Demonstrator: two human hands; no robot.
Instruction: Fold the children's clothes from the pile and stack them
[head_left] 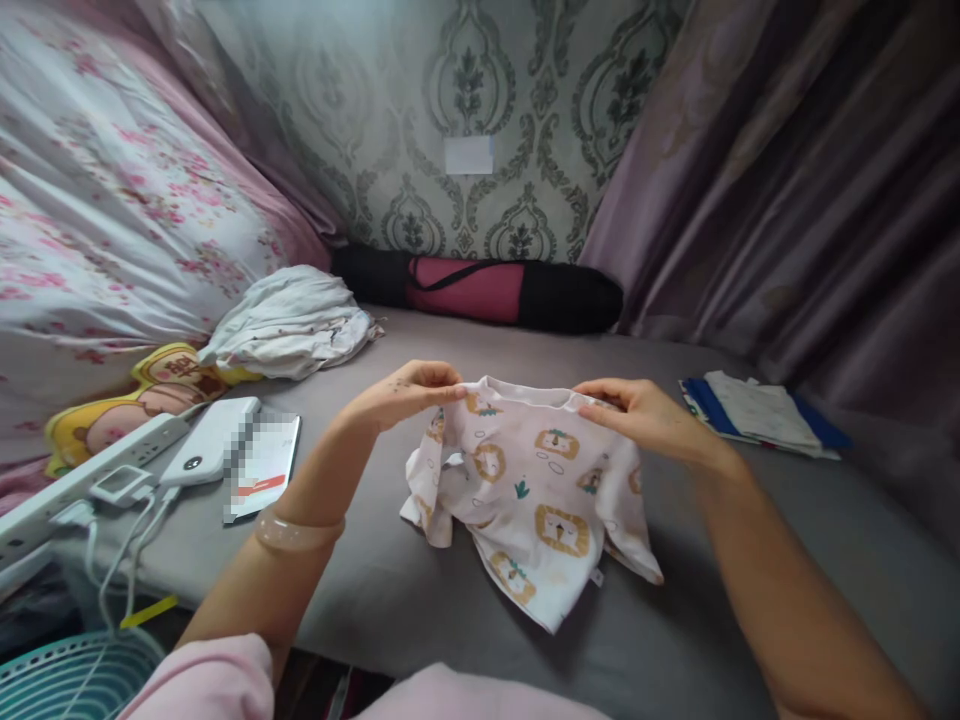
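A small white long-sleeved shirt (544, 470) with tan lion faces hangs a little crumpled over the grey sheet, its neckline toward the wall. My left hand (412, 390) pinches the fabric at the left shoulder, beside the collar. On the other side of the collar, my right hand (637, 410) grips the right shoulder between thumb and fingers. Both sleeves droop outward, and the lower hem comes to a point near the middle. A bracelet circles my left wrist.
Left on the grey bed (360, 600) are a power strip (142, 450), a white power bank (214, 440), a phone-like device (270, 460), a yellow cushion (112, 425) and bunched cloth (292, 320). Folded clothes (765, 410) lie right; a black-and-red bag (480, 290) lies by the wall.
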